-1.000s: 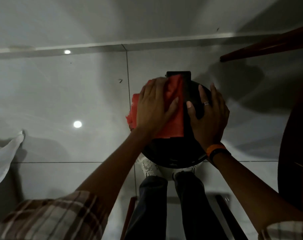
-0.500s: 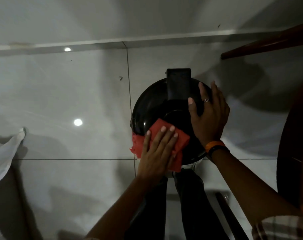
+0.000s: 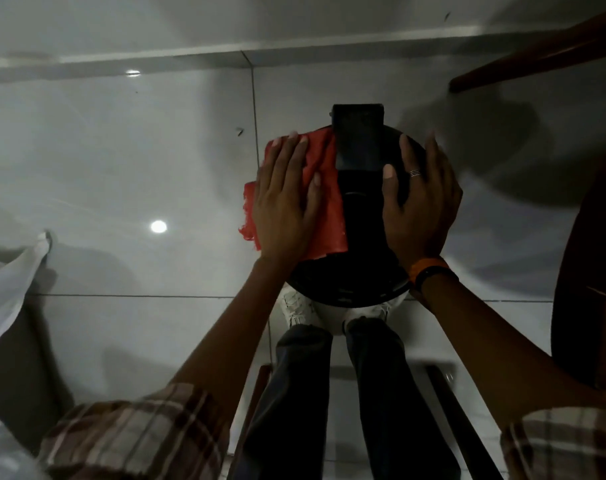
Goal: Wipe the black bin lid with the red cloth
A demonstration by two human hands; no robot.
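The round black bin lid lies below me on the tiled floor, with a black rectangular hinge block at its far edge. My left hand lies flat on the red cloth, pressing it against the lid's left half; the cloth hangs over the left rim. My right hand rests spread on the right side of the lid and steadies it. A ring and an orange wristband show on that hand and wrist.
My legs and white shoes stand just behind the bin. A dark wooden chair leg slants in at top right and a dark round wooden edge fills the right side. White fabric lies at the left.
My left hand slid the red cloth from the near edge of the lid up to its far left side. My right hand stayed on the lid's right side.
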